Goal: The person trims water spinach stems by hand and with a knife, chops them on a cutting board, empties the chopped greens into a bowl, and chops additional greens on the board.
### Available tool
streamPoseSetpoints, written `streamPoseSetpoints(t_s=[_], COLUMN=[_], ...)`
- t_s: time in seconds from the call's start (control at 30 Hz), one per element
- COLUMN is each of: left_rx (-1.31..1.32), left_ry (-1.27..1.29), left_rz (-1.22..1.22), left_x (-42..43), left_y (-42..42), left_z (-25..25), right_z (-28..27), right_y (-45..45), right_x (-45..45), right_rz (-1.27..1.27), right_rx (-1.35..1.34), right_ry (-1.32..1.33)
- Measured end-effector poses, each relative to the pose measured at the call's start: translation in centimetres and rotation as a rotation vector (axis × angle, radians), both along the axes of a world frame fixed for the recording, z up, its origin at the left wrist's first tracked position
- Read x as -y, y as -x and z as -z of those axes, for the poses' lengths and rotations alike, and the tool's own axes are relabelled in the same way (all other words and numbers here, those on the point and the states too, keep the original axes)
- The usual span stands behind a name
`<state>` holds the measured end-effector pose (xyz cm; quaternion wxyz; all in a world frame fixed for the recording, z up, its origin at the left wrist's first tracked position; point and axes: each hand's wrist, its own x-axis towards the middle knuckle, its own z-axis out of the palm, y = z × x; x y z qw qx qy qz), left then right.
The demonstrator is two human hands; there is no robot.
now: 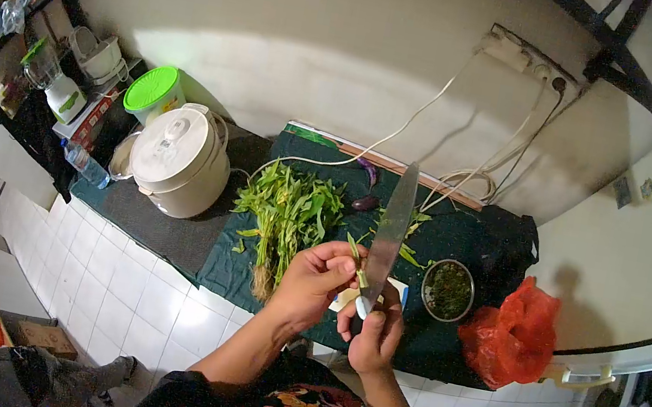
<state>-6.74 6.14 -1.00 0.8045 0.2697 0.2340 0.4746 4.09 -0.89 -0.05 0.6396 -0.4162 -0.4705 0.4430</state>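
My right hand (374,334) grips a large kitchen knife (394,224) by its handle, the blade pointing up toward the wall. My left hand (316,282) pinches a short green vegetable stem (361,272) close beside the lower part of the blade. A pale board-like thing (398,291) with a blue edge lies beneath my hands, mostly hidden. Left of them rests a big bunch of leafy greens (295,203), roots toward me. To the right stands a round metal bowl (448,291) holding chopped greens. Loose leaves (408,255) lie behind the knife.
Purple eggplants (364,202) lie near the wall. A red plastic bag (509,333) sits at the dark green table cover's right end. Farther left are a white rice cooker (181,156), a green-lidded container (152,91) and a water bottle (86,164). A white cord (380,143) crosses the table's back.
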Motion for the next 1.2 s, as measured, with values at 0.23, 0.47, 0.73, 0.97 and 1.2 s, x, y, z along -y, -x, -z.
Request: streamPoseSetpoints(t_s=[0.23, 0.47, 0.73, 0.97, 1.2], left_rx=[0.001, 0.022, -0.085, -0.09, -0.071], left_ry=[-0.033, -0.109, -0.212, -0.169, -0.12], left_rz=[0.019, 0.012, -0.096, -0.075, -0.056], left_x=[0.2, 0.7, 1.4, 1.6, 1.8], left_y=[0.5, 0.3, 0.1, 1.0, 1.0], left_z=[-1.1, -0.6, -1.9, -0.7, -0.3], right_z=[-0.4, -0.1, 0.2, 0.1, 0.6], right_y=[0.0, 0.2, 0.5, 0.8, 0.9], right_x=[0.2, 0.7, 1.0, 1.6, 1.8], right_rz=[-0.017, 0.0, 0.021, 0.004, -0.027], right_rx=[0.033, 0.01, -0.026, -0.031, -0.05], right_ry=[-0.032, -0.018, -0.084, -0.056, -0.047])
